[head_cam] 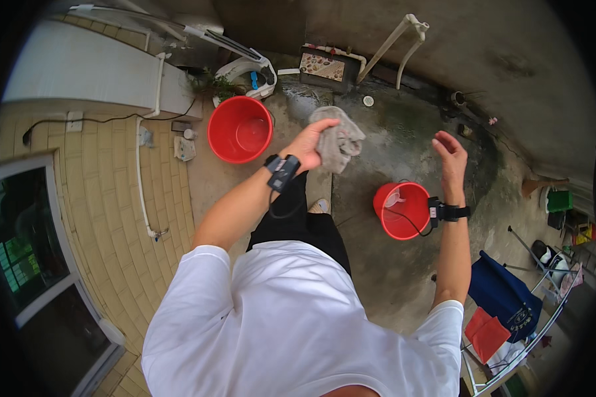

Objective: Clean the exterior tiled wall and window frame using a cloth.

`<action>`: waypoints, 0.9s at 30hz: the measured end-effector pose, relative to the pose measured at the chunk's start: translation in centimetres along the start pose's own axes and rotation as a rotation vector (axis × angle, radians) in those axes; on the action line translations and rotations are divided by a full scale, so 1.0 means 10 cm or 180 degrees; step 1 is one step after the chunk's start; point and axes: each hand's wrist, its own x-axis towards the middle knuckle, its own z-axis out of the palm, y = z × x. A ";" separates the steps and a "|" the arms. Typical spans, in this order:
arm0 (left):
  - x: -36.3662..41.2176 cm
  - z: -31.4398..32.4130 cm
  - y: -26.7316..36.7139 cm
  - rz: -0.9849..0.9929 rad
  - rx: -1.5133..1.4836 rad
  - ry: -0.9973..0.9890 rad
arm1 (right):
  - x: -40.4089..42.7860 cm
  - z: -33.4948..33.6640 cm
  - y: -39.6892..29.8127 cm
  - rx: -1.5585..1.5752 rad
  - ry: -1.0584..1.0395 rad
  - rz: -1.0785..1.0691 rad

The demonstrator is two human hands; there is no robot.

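A crumpled grey cloth (338, 140) is in my left hand (309, 141), with the thumb lying over its top. My right hand (452, 158) is raised to the right, holding nothing, its fingers loosely bent. Below and left of that hand stands a smaller red bucket (412, 211) with a pale plastic item (393, 199) inside. The larger red bucket (241, 130) is on the ground to the left of my left hand. Black devices are strapped to both wrists.
A floor drain (368, 101) lies ahead, near white pipes (385, 47) and a patterned box (322, 67). A tiled wall (114, 198) with a tap (157, 233) runs along the left. At right is a metal rack (521, 360) with a red cloth (486, 333) and a dark blue fabric item (504, 297).
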 end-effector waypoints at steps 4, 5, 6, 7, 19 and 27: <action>0.95 0.08 0.45 -0.0459 0.0178 -0.0070 | 1.11 0.16 -0.04 -0.0501 0.0091 -0.0150; 1.19 0.15 0.53 -0.0513 0.0291 0.0061 | 1.40 0.18 -0.08 -0.0900 0.0249 -0.0203; 1.39 0.21 0.61 -0.0588 0.0177 0.0029 | 1.66 0.19 -0.11 -0.1052 0.0176 -0.0410; 1.58 0.24 0.73 -0.0720 -0.0023 -0.0214 | 1.94 0.26 -0.11 -0.1345 0.0280 -0.0580; 3.47 -0.09 1.48 -0.0672 0.0126 0.0491 | 4.06 1.09 -0.10 -0.2007 0.0547 -0.0716; 4.14 -0.46 1.51 -0.0732 0.0140 0.0515 | 4.24 1.11 0.21 -0.1120 0.0205 -0.0977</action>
